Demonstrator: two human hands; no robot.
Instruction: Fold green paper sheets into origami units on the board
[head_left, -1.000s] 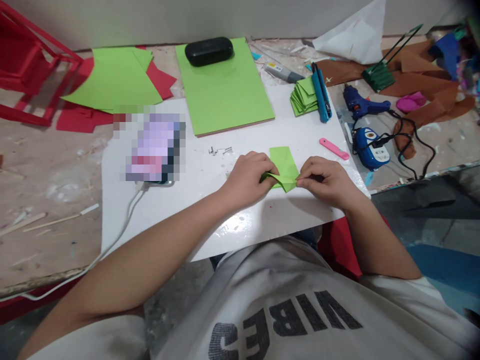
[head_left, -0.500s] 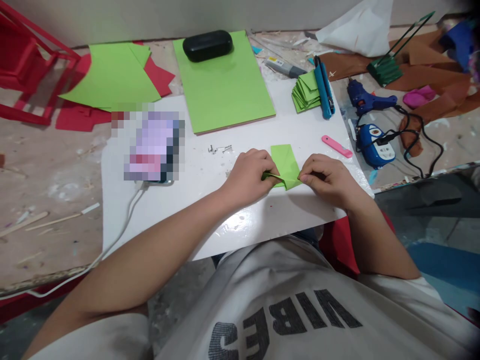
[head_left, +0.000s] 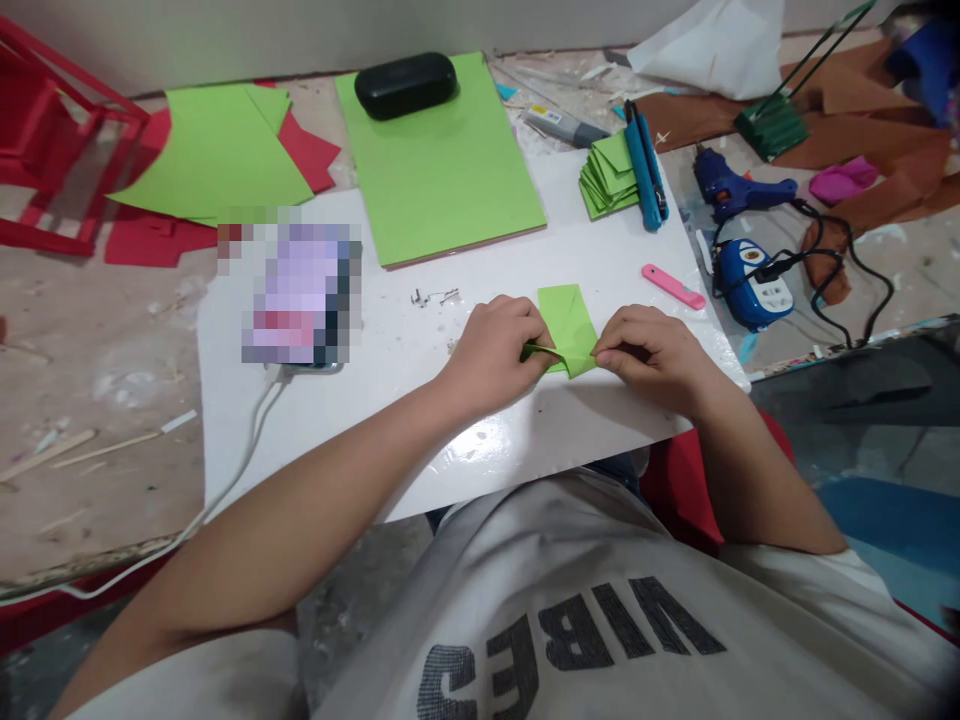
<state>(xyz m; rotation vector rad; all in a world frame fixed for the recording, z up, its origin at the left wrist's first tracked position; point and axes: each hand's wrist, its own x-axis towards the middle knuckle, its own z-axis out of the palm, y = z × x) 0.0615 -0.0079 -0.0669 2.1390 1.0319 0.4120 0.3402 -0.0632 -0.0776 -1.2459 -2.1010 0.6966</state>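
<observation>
Left fingers [head_left: 534, 322] and right fingers [head_left: 613, 335] pinch green paper [head_left: 568, 315] (partly folded) over a white board [head_left: 397, 350].

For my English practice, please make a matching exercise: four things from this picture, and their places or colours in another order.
1. black case
2. small green paper
3. glue gun
4. stapler

A. teal, beside folded green papers
B. in the grip of left hand and right hand
C. dark blue, off the white board
D. on the large green rectangle

Pairs: 1-D; 2-B; 3-C; 4-A

Small green paper [head_left: 566, 315], near end part-folded, on white board [head_left: 315, 420].
</observation>
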